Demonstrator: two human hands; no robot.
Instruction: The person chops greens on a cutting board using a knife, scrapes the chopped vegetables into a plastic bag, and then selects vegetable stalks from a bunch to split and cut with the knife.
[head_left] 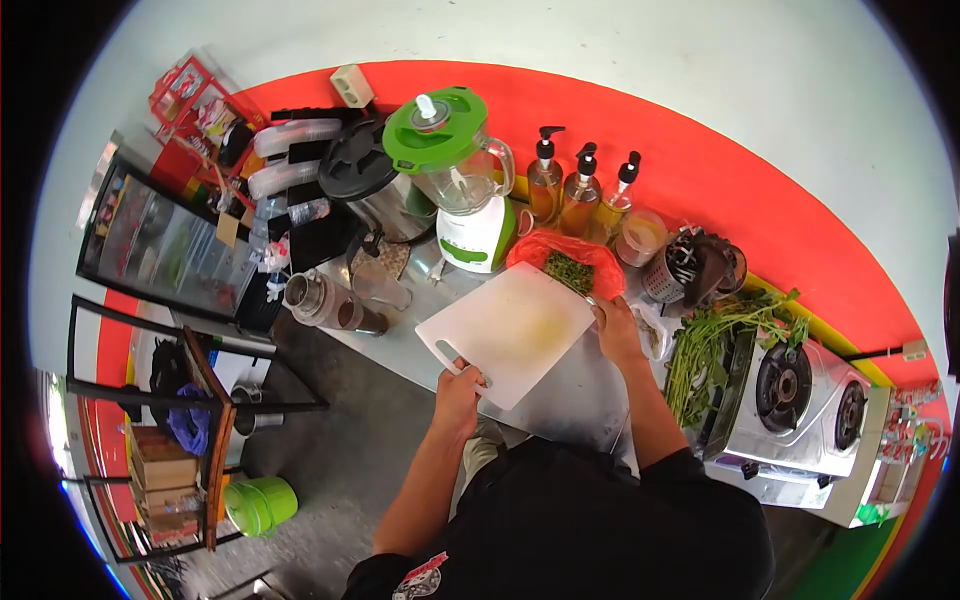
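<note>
Red and white walls (600,110) curve round a metal worktop (575,405), where a white cutting board (500,335) is held out in front of a person in a black shirt (600,530). Both hands are at the board, well apart from each other: the left hand (460,398) is clamped on its near edge beside the handle slot, while the right hand (613,330) is curled at the far right corner; whether those fingers grip only the board or something thin as well, I cannot tell. Yellowish-green stains mark the board's face, and its far edge meets the mouth of a red plastic bag (607,265) that holds chopped greens (570,270). Just behind the board stands a blender (470,235) with a green lid, and beside it, to the left, a large metal pot (408,212) under a black cover. Against the wall are 3 pump bottles (580,198) of amber liquid, with a utensil holder (662,280) farther right. Long leafy stems (692,365) lie next to a stove (740,435) with 2 burners. Over on the left are a glass-fronted fridge (165,245) and, on the floor (335,470), a lime-green bucket (262,505).
</note>
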